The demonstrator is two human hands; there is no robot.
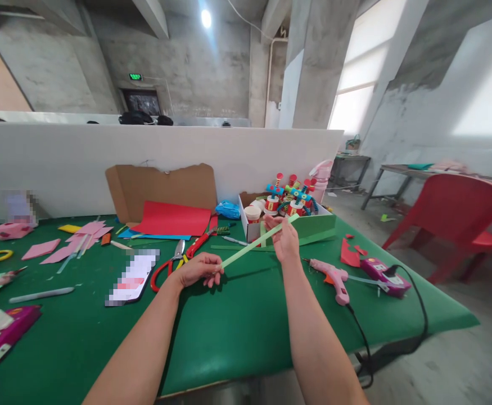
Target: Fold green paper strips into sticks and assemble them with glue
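Note:
A narrow light-green paper strip (pixel 249 247) is stretched slantwise above the green table, its right end higher. My left hand (pixel 201 270) pinches the lower end between thumb and fingers. Near the upper end, my right hand (pixel 285 239) has the strip between its thumb and fingers. Red-handled scissors (pixel 170 267) lie beside my left wrist, partly behind it. Behind my right hand stands a box (pixel 319 226) with a green front, holding several paper-cup figures (pixel 295 207) with red, blue and striped parts. A pink glue gun (pixel 332 277) rests to the right of my right forearm.
A phone (pixel 131 278), pink paper pieces (pixel 81 239), a pen (pixel 41 295) and a purple power strip (pixel 7 340) lie left. Red sheets (pixel 174 218) lean by a cardboard box (pixel 161 188). Another power strip (pixel 384 277) with a black cable sits right, near a red chair (pixel 460 219).

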